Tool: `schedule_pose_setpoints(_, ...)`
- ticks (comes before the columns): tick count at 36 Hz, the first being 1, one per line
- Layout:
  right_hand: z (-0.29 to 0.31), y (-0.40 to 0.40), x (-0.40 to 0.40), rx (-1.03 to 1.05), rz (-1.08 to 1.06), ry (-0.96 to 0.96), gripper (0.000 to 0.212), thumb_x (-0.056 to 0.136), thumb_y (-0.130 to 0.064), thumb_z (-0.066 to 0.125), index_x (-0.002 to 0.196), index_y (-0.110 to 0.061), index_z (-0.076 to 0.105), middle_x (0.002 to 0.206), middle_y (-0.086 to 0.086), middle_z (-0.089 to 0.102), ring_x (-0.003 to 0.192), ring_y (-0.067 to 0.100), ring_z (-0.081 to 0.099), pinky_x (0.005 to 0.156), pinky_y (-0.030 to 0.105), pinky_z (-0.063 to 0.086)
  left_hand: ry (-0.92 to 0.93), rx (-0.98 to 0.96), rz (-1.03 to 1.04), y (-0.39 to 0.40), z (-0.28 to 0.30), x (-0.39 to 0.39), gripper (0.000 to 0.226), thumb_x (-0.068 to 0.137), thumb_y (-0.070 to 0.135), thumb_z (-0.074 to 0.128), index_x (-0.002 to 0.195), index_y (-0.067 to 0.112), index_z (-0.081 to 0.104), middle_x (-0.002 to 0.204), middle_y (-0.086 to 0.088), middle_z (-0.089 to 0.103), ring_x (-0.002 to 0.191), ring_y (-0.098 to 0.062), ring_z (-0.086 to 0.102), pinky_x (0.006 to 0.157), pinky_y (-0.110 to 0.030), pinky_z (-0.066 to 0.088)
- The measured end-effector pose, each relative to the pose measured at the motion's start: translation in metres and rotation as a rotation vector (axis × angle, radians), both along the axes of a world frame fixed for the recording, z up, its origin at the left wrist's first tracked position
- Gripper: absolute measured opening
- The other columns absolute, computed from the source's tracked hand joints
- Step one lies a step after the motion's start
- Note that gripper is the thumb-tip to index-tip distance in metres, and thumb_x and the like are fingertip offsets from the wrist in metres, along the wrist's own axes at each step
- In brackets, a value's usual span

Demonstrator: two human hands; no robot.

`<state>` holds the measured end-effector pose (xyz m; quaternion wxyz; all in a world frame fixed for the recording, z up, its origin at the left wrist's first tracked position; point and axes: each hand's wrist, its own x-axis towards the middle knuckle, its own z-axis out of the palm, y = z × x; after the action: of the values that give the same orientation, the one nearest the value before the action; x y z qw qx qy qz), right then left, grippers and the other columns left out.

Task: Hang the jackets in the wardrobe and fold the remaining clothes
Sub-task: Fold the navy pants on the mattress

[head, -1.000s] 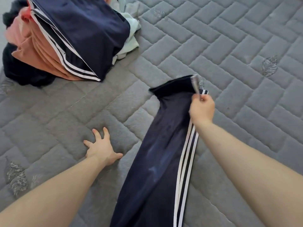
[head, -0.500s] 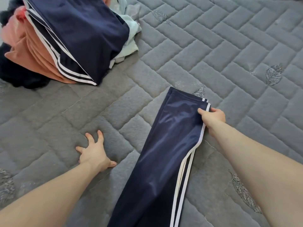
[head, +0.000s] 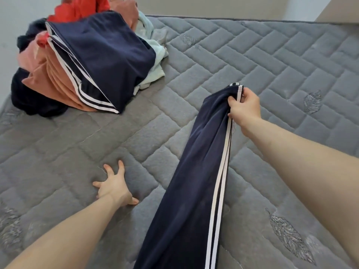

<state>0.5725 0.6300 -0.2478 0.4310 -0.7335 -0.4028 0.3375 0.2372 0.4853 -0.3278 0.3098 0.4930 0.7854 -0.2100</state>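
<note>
Navy track trousers (head: 190, 183) with white side stripes stretch from the bottom edge up the middle of the grey quilted mattress (head: 252, 61). My right hand (head: 245, 105) grips their far end by the striped edge and holds it bunched, lifted off the mattress. My left hand (head: 114, 186) lies flat on the mattress to the left of the trousers, fingers spread, holding nothing. A pile of clothes (head: 81, 63) sits at the far left corner: a folded navy striped garment on top of orange, red, pale green and dark pieces.
Beige walls (head: 213, 6) run behind the mattress's far edge. A tan panel (head: 342, 12) shows at the top right corner. Bare quilted surface spreads to the right of the trousers and between the trousers and the pile.
My right hand, which was laying the trouser end flat half a second ago, now grips it bunched and lifted. The view has tilted up, showing the wall. My left hand stays planted.
</note>
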Motion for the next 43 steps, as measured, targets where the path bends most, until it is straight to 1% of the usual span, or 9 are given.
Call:
schedule_pose_setpoints(4,0.038,0.023,-0.011,0.099,-0.023,0.138,0.022,0.096,-0.004,0.055,0.098,-0.024,0.064,0.087,-0.004,0.066,0.076,0.012,0.064,0.058,0.022,0.056,-0.008,0.008,0.01,0.0,0.001,0.0,0.149,0.061,0.048,0.095,0.156,0.041,-0.02,0.164,-0.002,-0.025,0.147,-0.058,0.006,0.107,-0.059,0.045)
schedule_pose_setpoints(10,0.09,0.048,-0.019,0.186,-0.048,0.31,0.033,0.089,0.009,0.044,0.08,-0.022,0.053,0.073,-0.001,0.055,0.063,0.011,0.053,0.063,0.027,0.047,-0.005,0.018,0.009,-0.001,0.0,0.0,0.148,0.061,0.048,0.094,0.156,0.04,-0.02,0.163,-0.003,-0.024,0.146,-0.058,0.008,0.107,-0.06,0.045)
schedule_pose_setpoints(15,0.094,0.038,-0.025,0.103,0.105,0.088,0.026,0.08,0.0,0.065,0.077,-0.023,0.052,0.074,-0.001,0.05,0.077,0.019,0.049,0.069,0.035,0.044,0.004,0.021,0.006,-0.001,-0.003,-0.001,0.149,0.06,0.049,0.095,0.156,0.04,-0.019,0.164,-0.003,-0.023,0.145,-0.058,0.01,0.106,-0.061,0.044)
schedule_pose_setpoints(22,0.045,-0.016,-0.021,-0.07,0.497,-0.442,0.039,0.084,-0.017,0.073,0.122,-0.023,0.07,0.066,-0.011,0.054,0.057,-0.003,0.051,0.06,0.002,0.035,0.02,0.03,0.002,-0.002,-0.009,-0.002,0.149,0.06,0.049,0.095,0.156,0.04,-0.019,0.163,-0.004,-0.023,0.144,-0.058,0.01,0.105,-0.062,0.045)
schedule_pose_setpoints(28,0.019,-0.066,-0.029,-0.226,0.637,-0.532,0.083,0.09,-0.026,0.072,0.159,-0.015,0.027,0.074,-0.011,0.058,0.074,0.0,0.056,0.079,0.021,0.038,0.004,0.039,-0.005,-0.003,-0.014,-0.006,0.15,0.06,0.049,0.095,0.156,0.039,-0.019,0.164,-0.004,-0.023,0.145,-0.059,0.009,0.106,-0.063,0.044)
schedule_pose_setpoints(30,0.016,-0.086,-0.035,-0.252,0.687,-0.584,0.063,0.092,-0.028,0.07,0.15,-0.018,0.047,0.075,-0.012,0.058,0.077,0.011,0.058,0.077,0.024,0.039,-0.007,0.048,-0.007,-0.004,-0.015,-0.008,0.15,0.06,0.049,0.095,0.156,0.039,-0.02,0.164,-0.004,-0.023,0.145,-0.059,0.008,0.106,-0.063,0.044)
schedule_pose_setpoints(33,0.013,-0.122,-0.045,-0.225,0.755,-0.641,0.011,0.094,-0.027,0.067,0.102,-0.023,0.074,0.071,-0.012,0.06,0.071,0.006,0.057,0.066,0.025,0.039,-0.013,0.054,-0.023,-0.007,-0.017,-0.012,0.148,0.061,0.051,0.094,0.156,0.04,-0.019,0.164,-0.003,-0.022,0.145,-0.059,0.008,0.107,-0.063,0.043)
schedule_pose_setpoints(39,0.01,-0.197,-0.05,-0.11,0.835,-0.656,0.005,0.094,-0.028,0.069,0.097,-0.028,0.073,0.082,-0.018,0.049,0.082,0.005,0.046,0.076,0.02,0.035,-0.027,0.104,-0.127,-0.025,-0.021,-0.025,0.133,0.069,0.065,0.081,0.158,0.038,-0.014,0.167,0.003,-0.016,0.145,-0.057,0.011,0.109,-0.051,0.044)
schedule_pose_setpoints(43,0.0,-0.249,-0.053,-0.122,0.897,-0.626,0.008,0.095,-0.032,0.067,0.101,-0.033,0.072,0.085,-0.023,0.047,0.09,0.004,0.045,0.081,0.018,0.039,-0.114,0.119,-0.205,-0.047,-0.018,-0.038,0.118,0.078,0.063,0.072,0.162,0.032,-0.005,0.17,0.0,-0.006,0.15,-0.051,0.006,0.122,-0.05,0.025)
